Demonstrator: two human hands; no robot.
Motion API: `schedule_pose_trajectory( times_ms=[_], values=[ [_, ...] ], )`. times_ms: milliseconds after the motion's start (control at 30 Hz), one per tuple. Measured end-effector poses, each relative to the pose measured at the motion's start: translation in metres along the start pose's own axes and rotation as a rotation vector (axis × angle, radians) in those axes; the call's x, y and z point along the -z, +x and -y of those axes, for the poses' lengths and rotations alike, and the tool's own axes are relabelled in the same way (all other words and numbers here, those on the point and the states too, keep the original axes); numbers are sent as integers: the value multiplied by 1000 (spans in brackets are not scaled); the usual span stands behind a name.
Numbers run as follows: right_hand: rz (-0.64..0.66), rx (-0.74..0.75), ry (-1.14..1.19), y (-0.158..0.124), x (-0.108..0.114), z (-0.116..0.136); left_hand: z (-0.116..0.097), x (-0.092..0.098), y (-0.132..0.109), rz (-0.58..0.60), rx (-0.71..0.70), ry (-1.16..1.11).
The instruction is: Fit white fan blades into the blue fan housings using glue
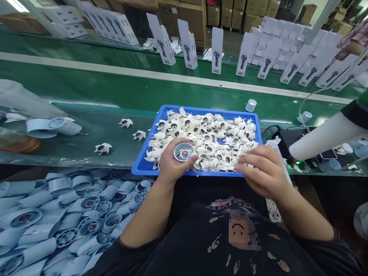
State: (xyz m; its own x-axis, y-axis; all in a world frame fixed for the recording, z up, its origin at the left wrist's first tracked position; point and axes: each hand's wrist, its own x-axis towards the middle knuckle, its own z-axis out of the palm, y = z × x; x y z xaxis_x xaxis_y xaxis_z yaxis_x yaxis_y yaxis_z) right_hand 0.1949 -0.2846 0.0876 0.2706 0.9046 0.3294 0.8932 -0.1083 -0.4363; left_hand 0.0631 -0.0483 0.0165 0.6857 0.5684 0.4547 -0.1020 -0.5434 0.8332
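Note:
My left hand (172,163) is wrapped round a light blue fan housing (184,152), a short round tube with its open end up and a motor hub inside. A short wire hangs below it. Under both hands, a blue tray (260,132) is heaped with white fan blades (205,147) with dark centres. Over the tray's front right corner, my right hand (263,168) has its fingers bent and smeared by motion. Whether anything sits between those fingers does not show. Three loose fan blades (103,148) lie left of the tray.
Many blue housings (89,203) fill the area at lower left. A white cylindrical tool (330,132) and a black box (290,142) stand at right. Beyond the tray runs a green conveyor (138,88), with upright white cartons (217,50) along its far side. Another person's arm (355,48) shows at far right.

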Motion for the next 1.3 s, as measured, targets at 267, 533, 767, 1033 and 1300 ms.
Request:
schedule_pose_trajectory(
  times_ms=[267, 533, 767, 1033, 1300],
  values=[
    [623, 61, -475, 96, -38, -72, 3, 3, 0, 97, 158, -37],
    [538, -138, -579, 103, -62, -64, 0, 3, 4, 232, 194, -63],
    [336, -218, -237, 104, -52, -46, 14, -4, -3, -19, 80, -190],
    [94, -171, 480, 55, -44, 1, -7, 5, -16, 168, -149, -9],
    [-62, -64, 310, 39, -34, 35, -34, 6, -16, 294, -393, 185]
  ],
)
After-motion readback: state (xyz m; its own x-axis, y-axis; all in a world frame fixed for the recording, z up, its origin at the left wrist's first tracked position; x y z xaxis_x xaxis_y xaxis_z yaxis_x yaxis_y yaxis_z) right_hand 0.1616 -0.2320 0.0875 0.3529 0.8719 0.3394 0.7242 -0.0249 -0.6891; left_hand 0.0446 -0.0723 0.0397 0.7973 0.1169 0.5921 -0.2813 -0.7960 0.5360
